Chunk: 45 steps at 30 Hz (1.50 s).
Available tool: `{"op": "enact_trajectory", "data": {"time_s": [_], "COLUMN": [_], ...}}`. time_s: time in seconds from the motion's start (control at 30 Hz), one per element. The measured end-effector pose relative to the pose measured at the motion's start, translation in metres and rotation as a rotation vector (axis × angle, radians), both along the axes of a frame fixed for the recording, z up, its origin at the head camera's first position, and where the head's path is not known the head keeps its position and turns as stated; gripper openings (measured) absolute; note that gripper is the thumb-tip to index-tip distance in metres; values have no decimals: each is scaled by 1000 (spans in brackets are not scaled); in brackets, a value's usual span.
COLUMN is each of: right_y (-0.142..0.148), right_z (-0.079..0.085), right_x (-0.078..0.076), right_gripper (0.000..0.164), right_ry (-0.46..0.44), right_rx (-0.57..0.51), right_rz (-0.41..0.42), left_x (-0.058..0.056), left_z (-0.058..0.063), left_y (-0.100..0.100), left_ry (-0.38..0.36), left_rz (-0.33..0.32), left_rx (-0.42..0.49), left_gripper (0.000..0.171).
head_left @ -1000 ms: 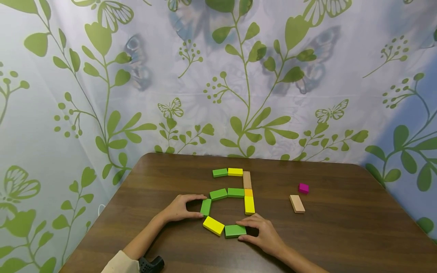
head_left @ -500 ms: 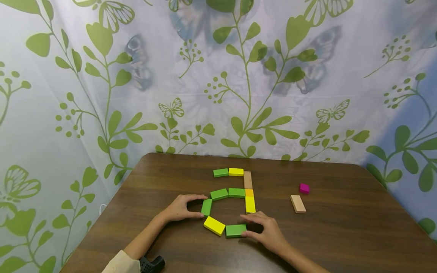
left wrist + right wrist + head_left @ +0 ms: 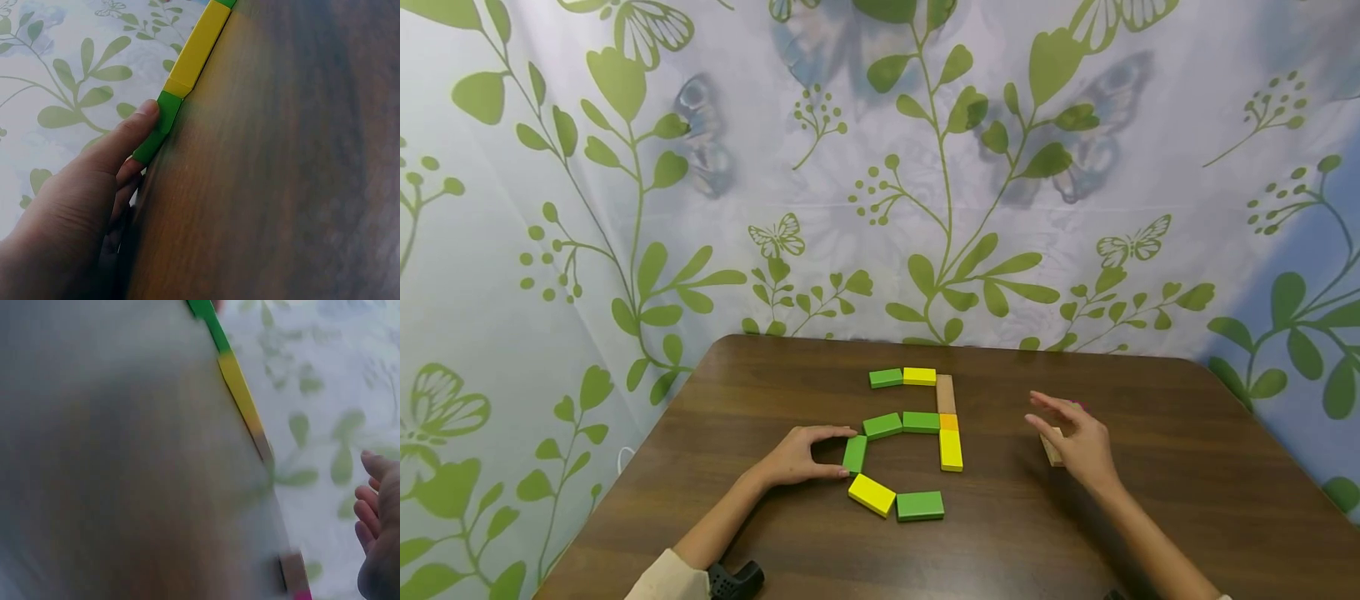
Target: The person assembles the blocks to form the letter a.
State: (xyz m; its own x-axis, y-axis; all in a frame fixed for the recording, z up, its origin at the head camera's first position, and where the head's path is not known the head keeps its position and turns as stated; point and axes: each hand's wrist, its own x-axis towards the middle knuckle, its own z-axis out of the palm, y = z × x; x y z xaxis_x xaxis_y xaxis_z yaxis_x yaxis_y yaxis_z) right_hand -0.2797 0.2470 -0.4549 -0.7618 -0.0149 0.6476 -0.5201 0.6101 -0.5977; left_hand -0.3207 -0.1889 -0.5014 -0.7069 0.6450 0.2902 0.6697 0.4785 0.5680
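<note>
On the table, my left hand (image 3: 801,457) pinches a green wooden block (image 3: 854,455) endwise between thumb and fingers. In the left wrist view the thumb lies on that green block (image 3: 159,128), beside a yellow block (image 3: 199,50). My right hand (image 3: 1082,442) is over the right side of the table with nothing in its grasp, fingers loosely extended. It partly covers a plain wood block (image 3: 1051,452) and most of a magenta block (image 3: 1078,405). The right wrist view shows the hand (image 3: 381,519) apart from the plain wood block (image 3: 292,570).
Several blocks form an outline mid-table: a yellow block (image 3: 872,495) and green block (image 3: 920,505) in front, a yellow block (image 3: 951,450), orange block (image 3: 948,422) and tan block (image 3: 945,393) along the right. A patterned cloth (image 3: 820,183) hangs behind the table (image 3: 1000,550).
My right hand has let go of the front green block and moved right and away from me to the plain wood block. The left hand stays on its green block.
</note>
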Motion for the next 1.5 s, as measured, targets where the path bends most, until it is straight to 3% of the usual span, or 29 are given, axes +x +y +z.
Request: {"op": "enact_trajectory", "data": {"time_s": [0.13,0.23,0.5,0.63,0.87,1.3,1.4,1.5], "right_y": [38,57,87,92,92,85,75,57], "right_z": [-17,-24,-34,-39,-46,-42,-36,-27], "right_x": [-22,-26,-31,-35,-38,-36,-31,-24], "right_gripper": [41,43,55,57,50,43,42,40], "right_ry": [-28,-90,-301,-364,-311,-248,-227,-213], "right_rx": [22,52,140,195,231,148,98,-1], "right_rz": [-134,-191,-187,-174,-200,-247,-210,-92], "left_x": [2,3,2,1,1,0,0,0], "left_z": [3,4,1,0,0,1,1,0], "left_y": [1,1,0,-1,-1,-1,-1,-1], "left_ry": [6,6,9,-4,1,-7,-5,-6], "left_rz": [-7,-9,-9,-2,-1,7,5,3], "left_rx": [12,16,7,-1,-2,-5,-8,-10], "left_gripper": [60,59,60,61,60,61,61,61]}}
